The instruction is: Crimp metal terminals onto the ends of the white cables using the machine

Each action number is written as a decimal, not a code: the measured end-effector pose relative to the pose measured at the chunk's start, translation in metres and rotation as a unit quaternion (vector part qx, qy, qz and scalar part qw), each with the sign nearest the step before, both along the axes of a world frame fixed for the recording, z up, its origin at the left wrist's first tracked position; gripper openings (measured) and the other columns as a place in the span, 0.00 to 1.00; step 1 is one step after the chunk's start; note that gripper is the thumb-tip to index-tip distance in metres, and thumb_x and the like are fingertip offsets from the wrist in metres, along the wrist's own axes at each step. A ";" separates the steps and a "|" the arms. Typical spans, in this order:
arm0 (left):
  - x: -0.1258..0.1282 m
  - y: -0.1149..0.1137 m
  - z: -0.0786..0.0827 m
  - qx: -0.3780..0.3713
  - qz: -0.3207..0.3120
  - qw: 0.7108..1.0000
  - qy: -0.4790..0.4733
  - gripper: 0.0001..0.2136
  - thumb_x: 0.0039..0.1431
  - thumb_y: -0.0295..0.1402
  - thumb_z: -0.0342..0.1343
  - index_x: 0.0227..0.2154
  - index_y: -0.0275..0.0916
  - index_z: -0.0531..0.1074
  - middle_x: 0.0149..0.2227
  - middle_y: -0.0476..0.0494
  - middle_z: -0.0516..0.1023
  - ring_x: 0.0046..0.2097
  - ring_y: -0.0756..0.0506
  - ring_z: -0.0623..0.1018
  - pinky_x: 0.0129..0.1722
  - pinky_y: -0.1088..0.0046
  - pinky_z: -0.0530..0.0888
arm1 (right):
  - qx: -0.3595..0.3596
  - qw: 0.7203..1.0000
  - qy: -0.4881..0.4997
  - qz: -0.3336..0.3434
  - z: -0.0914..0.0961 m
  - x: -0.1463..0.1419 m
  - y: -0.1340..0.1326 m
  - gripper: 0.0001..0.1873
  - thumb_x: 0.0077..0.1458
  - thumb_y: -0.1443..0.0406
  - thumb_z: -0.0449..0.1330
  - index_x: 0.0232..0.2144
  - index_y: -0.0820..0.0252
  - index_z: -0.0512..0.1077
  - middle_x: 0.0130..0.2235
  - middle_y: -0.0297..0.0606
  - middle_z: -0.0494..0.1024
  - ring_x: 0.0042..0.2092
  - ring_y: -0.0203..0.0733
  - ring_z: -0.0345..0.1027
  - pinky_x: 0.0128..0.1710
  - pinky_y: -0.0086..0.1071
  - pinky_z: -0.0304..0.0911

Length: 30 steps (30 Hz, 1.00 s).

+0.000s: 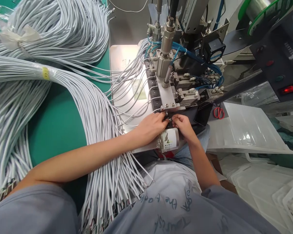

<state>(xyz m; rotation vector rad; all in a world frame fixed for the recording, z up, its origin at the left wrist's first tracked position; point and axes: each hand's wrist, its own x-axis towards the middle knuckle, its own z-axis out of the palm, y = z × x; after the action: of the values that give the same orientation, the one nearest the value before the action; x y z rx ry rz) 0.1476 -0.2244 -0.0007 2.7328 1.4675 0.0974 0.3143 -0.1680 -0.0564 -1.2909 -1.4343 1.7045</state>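
Observation:
My left hand (154,126) reaches across to the front end of the bench machine (166,87), with its fingers bent and pressed together at the last slot. What those fingers hold is hidden. My right hand (182,125) comes from the other side and pinches a small metal connector (170,120) between thumb and forefinger. The fingertips of both hands almost meet there. White cables (139,110) run from the left into a row of black slots (155,94) just beyond my left hand. A taped block with a white label (169,139) sits right below my hands.
Thick bundles of white cables (73,81) cover the green mat (56,130) on the left. A solder wire spool (261,13) and a control box (280,61) stand at the right. Red-handled scissors (218,112) lie near a white plastic tray (249,130).

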 end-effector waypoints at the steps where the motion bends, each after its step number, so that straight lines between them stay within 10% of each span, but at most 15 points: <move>1: 0.001 -0.001 0.003 0.004 0.009 1.000 0.014 0.09 0.59 0.24 0.48 0.36 0.31 0.73 0.33 0.37 0.71 0.38 0.42 0.73 0.34 0.67 0.67 | 0.013 1.000 0.001 0.019 -0.002 0.000 0.001 0.15 0.46 0.54 0.58 0.19 0.58 0.62 0.18 0.27 0.60 0.20 0.30 0.52 0.21 0.27 0.49; 6: 0.004 -0.012 0.018 -0.044 0.077 0.992 0.084 0.09 0.56 0.20 0.49 0.27 0.33 0.74 0.30 0.37 0.74 0.36 0.42 0.75 0.29 0.69 0.63 | 0.128 0.990 -0.041 0.030 -0.004 0.003 0.004 0.15 0.50 0.56 0.54 0.19 0.58 0.60 0.18 0.26 0.56 0.22 0.31 0.49 0.22 0.28 0.49; 12: 0.000 -0.012 0.024 -0.082 0.171 0.976 0.105 0.12 0.58 0.18 0.45 0.40 0.30 0.71 0.32 0.36 0.77 0.34 0.41 0.78 0.26 0.71 0.59 | 0.310 0.922 -0.136 -0.186 0.027 0.010 -0.057 0.13 0.56 0.60 0.52 0.24 0.60 0.68 0.23 0.31 0.67 0.25 0.33 0.59 0.27 0.28 0.57; 19: 0.001 -0.010 0.022 -0.065 0.195 0.976 0.068 0.09 0.59 0.23 0.46 0.33 0.31 0.73 0.30 0.35 0.77 0.34 0.40 0.78 0.25 0.71 0.59 | 0.151 0.947 -0.133 0.250 0.028 -0.032 -0.136 0.09 0.54 0.63 0.58 0.34 0.60 0.75 0.29 0.37 0.79 0.29 0.38 0.70 0.31 0.30 0.63; 26: 0.015 -0.030 0.036 -0.070 0.064 0.995 -0.035 0.09 0.58 0.27 0.49 0.28 0.33 0.74 0.25 0.41 0.75 0.25 0.47 0.74 0.24 0.71 0.60 | 0.191 0.921 -0.179 0.288 0.018 -0.052 -0.142 0.09 0.54 0.66 0.54 0.29 0.61 0.74 0.24 0.35 0.76 0.26 0.38 0.67 0.30 0.31 0.60; 30: 0.019 -0.038 0.034 -0.064 0.002 0.996 -0.066 0.12 0.62 0.31 0.47 0.27 0.35 0.73 0.26 0.44 0.74 0.25 0.49 0.72 0.22 0.74 0.58 | 0.304 0.897 -0.211 0.242 0.021 -0.045 -0.143 0.16 0.55 0.69 0.48 0.41 0.63 0.72 0.41 0.46 0.78 0.41 0.49 0.70 0.40 0.37 0.63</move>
<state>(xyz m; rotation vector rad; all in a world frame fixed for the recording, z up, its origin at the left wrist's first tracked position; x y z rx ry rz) 0.1664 -0.2621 0.0334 2.5701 1.3932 0.1736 0.2689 -0.3113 -0.0350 -1.0220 -2.4637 1.0857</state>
